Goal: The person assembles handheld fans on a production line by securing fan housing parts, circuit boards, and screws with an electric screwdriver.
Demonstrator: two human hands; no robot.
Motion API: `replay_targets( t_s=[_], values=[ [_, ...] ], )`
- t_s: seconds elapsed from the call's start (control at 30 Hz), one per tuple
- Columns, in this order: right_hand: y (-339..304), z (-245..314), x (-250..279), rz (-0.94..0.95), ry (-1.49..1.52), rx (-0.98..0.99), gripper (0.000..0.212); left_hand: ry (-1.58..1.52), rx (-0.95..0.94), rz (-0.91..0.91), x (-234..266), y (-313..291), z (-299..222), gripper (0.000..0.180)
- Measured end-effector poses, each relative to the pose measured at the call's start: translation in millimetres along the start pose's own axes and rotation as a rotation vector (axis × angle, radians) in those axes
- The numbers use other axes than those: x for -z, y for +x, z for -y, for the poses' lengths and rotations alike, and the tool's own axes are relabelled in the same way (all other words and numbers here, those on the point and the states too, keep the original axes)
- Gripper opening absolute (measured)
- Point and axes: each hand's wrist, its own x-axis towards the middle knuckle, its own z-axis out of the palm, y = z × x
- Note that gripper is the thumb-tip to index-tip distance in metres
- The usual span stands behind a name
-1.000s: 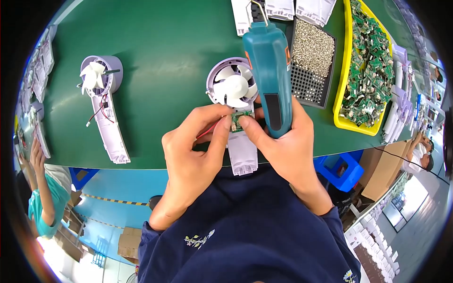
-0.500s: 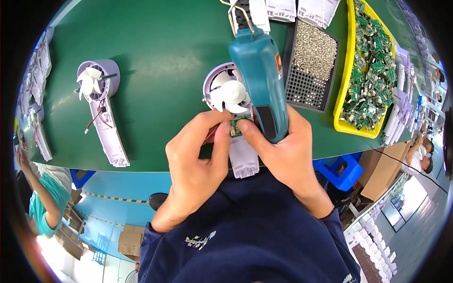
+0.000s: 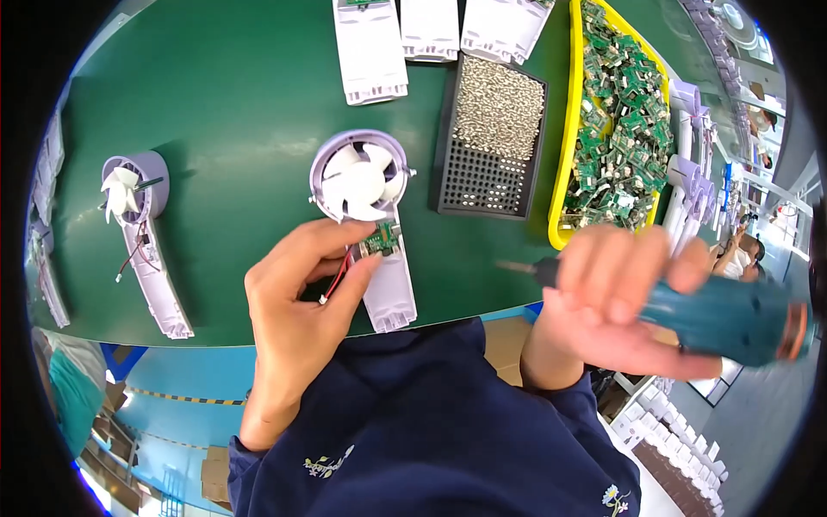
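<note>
A white-bladed fan in a pale lilac round housing point(image 3: 360, 138) lies on the green table in front of me, its long handle shell point(image 3: 389, 297) reaching toward the near edge. On the handle, just below the fan, sits a small green circuit board point(image 3: 379, 239). My left hand point(image 3: 301, 289) has its forefinger and thumb closed at the board's left side, beside red and black wires point(image 3: 338, 277) ending in a white plug. Off to the right, my right hand point(image 3: 620, 302) grips a teal electric screwdriver point(image 3: 724, 320), held sideways with its bit pointing left; motion blurs it.
A dark perforated tray of small screws point(image 3: 495, 112) lies right of the fan. Beyond it stands a yellow bin point(image 3: 564, 172) full of circuit boards. Several white shells point(image 3: 370, 56) rest at the back. Another fan assembly point(image 3: 151, 233) lies at the left.
The screwdriver, upright beside the fan before, is now sideways in my right hand, which has left the board and moved right. My left hand stays at the board. The view has shifted.
</note>
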Motion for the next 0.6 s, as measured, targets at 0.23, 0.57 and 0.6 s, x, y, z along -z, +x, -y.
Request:
replay_targets(
  t_s=[0.23,0.57,0.6],
  values=[
    [20,-29,8,0.212,-0.137,0.212,0.078,-0.016,0.0,-0.017,-6,9,2,0.025],
    [18,-40,12,0.203,-0.111,0.16,0.082,-0.006,0.009,-0.024,-8,10,0,0.025],
    [18,-41,12,0.197,-0.113,0.158,0.082,-0.012,0.006,-0.026,-8,10,0,0.025]
  ],
)
